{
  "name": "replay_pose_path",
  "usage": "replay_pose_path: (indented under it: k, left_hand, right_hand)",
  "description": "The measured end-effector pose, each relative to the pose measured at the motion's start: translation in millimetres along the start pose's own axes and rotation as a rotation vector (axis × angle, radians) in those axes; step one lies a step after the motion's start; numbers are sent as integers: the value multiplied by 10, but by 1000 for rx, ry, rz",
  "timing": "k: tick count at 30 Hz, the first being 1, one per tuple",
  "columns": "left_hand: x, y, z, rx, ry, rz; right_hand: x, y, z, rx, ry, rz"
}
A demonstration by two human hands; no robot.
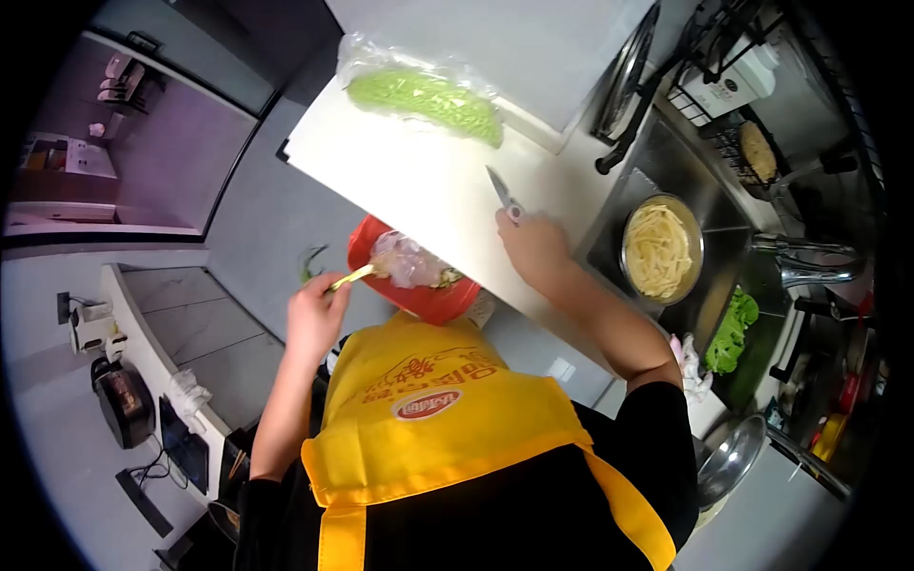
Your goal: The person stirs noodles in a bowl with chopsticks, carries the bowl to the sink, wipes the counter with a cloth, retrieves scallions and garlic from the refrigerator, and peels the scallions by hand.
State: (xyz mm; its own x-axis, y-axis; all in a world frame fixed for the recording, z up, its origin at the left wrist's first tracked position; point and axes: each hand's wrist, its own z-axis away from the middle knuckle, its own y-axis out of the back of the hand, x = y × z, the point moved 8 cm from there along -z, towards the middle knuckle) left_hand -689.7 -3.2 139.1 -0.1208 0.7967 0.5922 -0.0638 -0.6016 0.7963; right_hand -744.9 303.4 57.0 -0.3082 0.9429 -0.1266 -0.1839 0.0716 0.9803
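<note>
Pinched in the fingers of my left hand (316, 316) is a thin yellowish strip (354, 277), its kind unclear. The strip reaches over the rim of a red-lined bin (367, 238). Inside that lining lie crumpled clear plastic (409, 262) and some green scraps. On the white counter, my right hand (531, 249) is closed round the light handle of a small knife (501, 186). The blade points away from me; the fingers hide most of the handle. Farther back on the counter is a clear plastic bag with a long light-green vegetable (424, 103).
To the right, a bowl of pale cut strips (659, 249) sits in the steel sink (666, 157). Green lettuce leaves (733, 333) lie near the faucet (809, 262). A metal bowl (731, 462) stands at lower right. The counter's edge passes above the bin.
</note>
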Motion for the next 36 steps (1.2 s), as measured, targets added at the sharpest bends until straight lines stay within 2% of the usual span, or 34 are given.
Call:
replay_pose_path:
  k: [2,3,5,7,9,10,15,17,19,20,22,24,25,27,29,30,36]
  left_hand:
    - [-73,-60,-61,-15,0,-7]
    - [-105,-82,-89,-9,-30,-17]
    - [-211,-109,-154,-15,-72,-31]
    - [-391,-166,-237,-101,-32,-89]
    - [-513,-146,-314,-130,-56,-102]
    - [-591,-160,-351,-167,-63,-116]
    - [-916,-310,-486,-314,-92,-75]
    - [-1100,-462,-560,-355,-110,5]
    - [-1338,-712,-519,-622,204,322]
    - [-1359,-735,-501,-629,198,322]
    - [-1371,-835,-430,-709,320,597]
    - [-1415,-908,-401,-759,375,655]
    - [-1438,-949,-359,-797,443,717]
    - [-1412,-941,-313,-801,451,699]
    - [-1453,-966,-260,-804,469,678]
    - [-1448,-994,-258,-821,445,684]
    - [-1361,-1102,-177,-877,398,660]
  right_hand:
    - [-75,116,86,155,-13,-159]
    - [-105,88,120,158,-16,-165]
    - [6,56,241,274,-249,-325]
    - [-39,145,364,361,-290,-229]
    - [-19,189,531,550,-226,-181]
    - [-16,172,562,551,-246,-177]
    - [-70,-3,440,303,-328,-125]
    - [-208,133,505,289,-357,-96]
    - [-432,168,651,205,-369,-775]
    - [-517,-8,777,261,-405,-1090]
    - [-894,-195,1002,235,-460,-1383]
    - [-1326,-608,1164,11,-485,-1500]
    - [-1519,-765,1190,-37,-434,-1511]
    - [-1766,-850,1159,-87,-387,-1522]
    - [-1987,-813,1120,-135,-287,-1319]
    - [-2044,-814,1102,-164,-299,-1354]
    - [-1992,-936,935,-121,-236,-1292]
